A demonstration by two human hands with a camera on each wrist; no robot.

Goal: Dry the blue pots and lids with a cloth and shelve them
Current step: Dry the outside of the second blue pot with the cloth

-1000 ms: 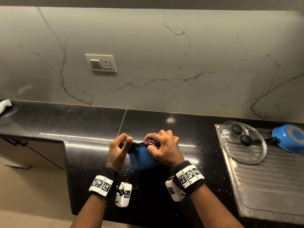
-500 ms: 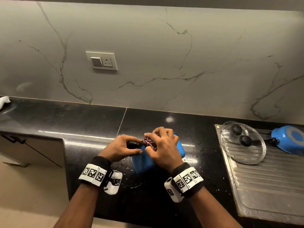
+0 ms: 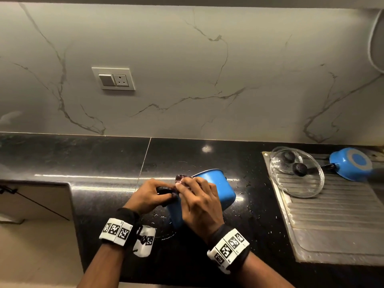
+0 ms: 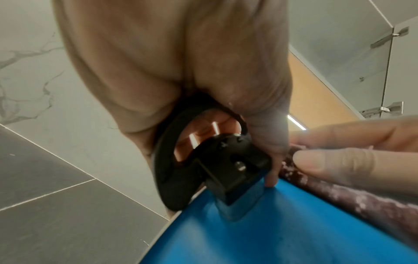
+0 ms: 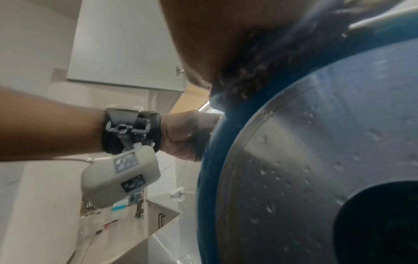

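So I've got the blue pot (image 3: pixel 218 189) tipped on its side over the black counter (image 3: pixel 104 163), right between my hands. My left hand (image 3: pixel 150 196) is curled around its black loop handle (image 4: pixel 181 160), and my right hand (image 3: pixel 200 206) presses a bunched maroon cloth (image 4: pixel 321 189) against the rim (metal base is still beaded with droplets). Off past my right hand, a glass lid (image 3: pixel 297 173) and another blue pot (image 3: pixel 351 164) sit on the steel drainboard (image 3: pixel 332 225).

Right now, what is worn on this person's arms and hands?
Both forearms are bare, no sleeves or gloves. The left hand and right hand each have a black wrist strap with a white band of square black-and-white markers. A rounded white camera housing, also marker-tagged, hangs under the left wrist.
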